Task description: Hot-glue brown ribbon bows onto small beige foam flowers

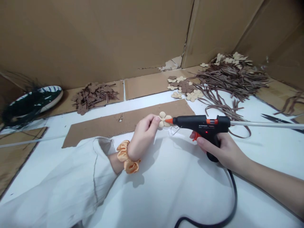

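Note:
Between the thumb and fingers of my left hand [147, 133] is a cream flower cutout [162, 115], pinched at its left petals. The wrist wears an orange scrunchie [129, 157]. My right hand [222, 150] is wrapped round the grip of a black hot glue gun [197, 121], a finger at its red trigger. The gun's orange nozzle tip meets the flower's middle; whether it touches cannot be made out. A small red light glows on the gun, and a long clear glue stick [266, 124] sticks out of its back.
A cardboard strip [99, 125] lies behind my hands. Brown strips and flowers form a small pile [93, 95] at left and a big heap [230, 77] at right. A bowl [35, 103] with dark threads stands far left. Scissors [277, 118] lie right. The gun's cord [234, 202] curls in front.

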A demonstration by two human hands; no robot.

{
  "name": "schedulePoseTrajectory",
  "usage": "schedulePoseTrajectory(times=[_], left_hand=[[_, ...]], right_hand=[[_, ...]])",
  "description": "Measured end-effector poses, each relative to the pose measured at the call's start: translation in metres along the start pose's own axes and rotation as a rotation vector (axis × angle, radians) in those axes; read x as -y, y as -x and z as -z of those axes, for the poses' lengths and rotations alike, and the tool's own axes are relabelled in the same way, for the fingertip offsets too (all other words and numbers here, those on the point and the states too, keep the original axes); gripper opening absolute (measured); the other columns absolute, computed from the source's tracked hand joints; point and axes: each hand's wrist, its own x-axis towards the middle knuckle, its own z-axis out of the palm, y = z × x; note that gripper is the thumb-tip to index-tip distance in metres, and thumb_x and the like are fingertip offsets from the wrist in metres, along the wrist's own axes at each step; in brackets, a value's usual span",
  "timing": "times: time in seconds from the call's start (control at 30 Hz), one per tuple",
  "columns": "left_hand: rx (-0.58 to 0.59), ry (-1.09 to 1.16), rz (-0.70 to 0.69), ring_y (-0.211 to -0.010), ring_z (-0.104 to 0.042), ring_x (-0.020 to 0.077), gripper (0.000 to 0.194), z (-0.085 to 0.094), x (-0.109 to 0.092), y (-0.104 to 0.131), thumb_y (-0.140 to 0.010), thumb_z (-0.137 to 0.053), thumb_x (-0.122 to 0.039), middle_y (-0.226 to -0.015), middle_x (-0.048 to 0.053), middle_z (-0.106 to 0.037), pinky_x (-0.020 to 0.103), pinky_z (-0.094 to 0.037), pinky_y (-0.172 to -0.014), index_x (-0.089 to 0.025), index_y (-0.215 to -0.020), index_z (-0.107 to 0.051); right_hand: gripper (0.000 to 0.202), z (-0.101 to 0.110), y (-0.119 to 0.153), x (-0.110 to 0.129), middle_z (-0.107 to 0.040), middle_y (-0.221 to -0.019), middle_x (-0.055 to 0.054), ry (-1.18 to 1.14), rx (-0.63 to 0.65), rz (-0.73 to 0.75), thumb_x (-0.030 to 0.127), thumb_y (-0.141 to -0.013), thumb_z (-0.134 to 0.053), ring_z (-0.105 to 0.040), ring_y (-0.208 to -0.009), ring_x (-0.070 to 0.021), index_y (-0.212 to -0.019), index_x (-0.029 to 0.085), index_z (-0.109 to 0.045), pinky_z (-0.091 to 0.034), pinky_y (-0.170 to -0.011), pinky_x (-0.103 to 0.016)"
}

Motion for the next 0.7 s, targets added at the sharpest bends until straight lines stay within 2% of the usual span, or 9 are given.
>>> schedulePoseTrajectory(times=[0.27,0.4,0.47,0.57,0.7], left_hand=[[0.003,0.046,-0.003,-0.059,-0.040,0.0131,0.031,-0.0008,-0.0030,0.0003,-0.090,-0.042,-0.035,-0.062,-0.002,-0.044,0.025,-0.033,-0.060,-0.018,-0.064,-0.049],[0.009,0.064,-0.007,-0.057,-0.037,0.0124,0.031,-0.0005,-0.0033,0.0003,-0.089,-0.043,-0.034,-0.060,-0.003,-0.041,0.025,-0.033,-0.059,-0.019,-0.063,-0.048],[0.008,0.067,-0.003,-0.057,-0.036,0.0124,0.032,-0.0004,-0.0042,0.0005,-0.089,-0.043,-0.034,-0.060,-0.003,-0.041,0.025,-0.033,-0.059,-0.019,-0.062,-0.047],[0.008,0.072,0.009,-0.056,-0.035,0.0124,0.032,-0.0004,-0.0054,0.0009,-0.088,-0.044,-0.035,-0.058,-0.003,-0.040,0.025,-0.032,-0.057,-0.019,-0.061,-0.047],[0.021,0.084,0.028,-0.055,-0.033,0.0117,0.032,-0.0005,-0.0066,0.0011,-0.088,-0.044,-0.034,-0.057,-0.003,-0.038,0.025,-0.029,-0.054,-0.018,-0.060,-0.046]], right_hand=[[0.034,0.0012,-0.0019,-0.0021,-0.042,-0.042,0.003,0.028,-0.018,-0.027,0.052,-0.075,-0.058,-0.037,-0.037,-0.0131,-0.077,0.020,-0.069,-0.026,-0.036,-0.027],[0.031,0.0016,-0.0019,-0.0012,-0.047,-0.047,0.002,0.000,-0.021,-0.011,0.050,-0.075,-0.059,-0.042,-0.042,-0.0138,-0.076,0.021,-0.069,-0.031,-0.040,-0.027],[0.031,0.0014,-0.0017,-0.0009,-0.045,-0.045,0.002,0.005,-0.023,-0.024,0.050,-0.075,-0.059,-0.041,-0.040,-0.0134,-0.068,0.021,-0.066,-0.030,-0.039,-0.027],[0.036,0.0012,-0.0015,-0.0011,-0.042,-0.041,0.002,0.010,-0.022,-0.052,0.052,-0.074,-0.059,-0.037,-0.037,-0.0122,-0.052,0.023,-0.054,-0.027,-0.036,-0.027],[0.038,0.0012,-0.0015,-0.0017,-0.042,-0.041,0.002,0.004,-0.026,-0.060,0.051,-0.074,-0.059,-0.036,-0.036,-0.0114,-0.050,0.024,-0.048,-0.026,-0.033,-0.027]])
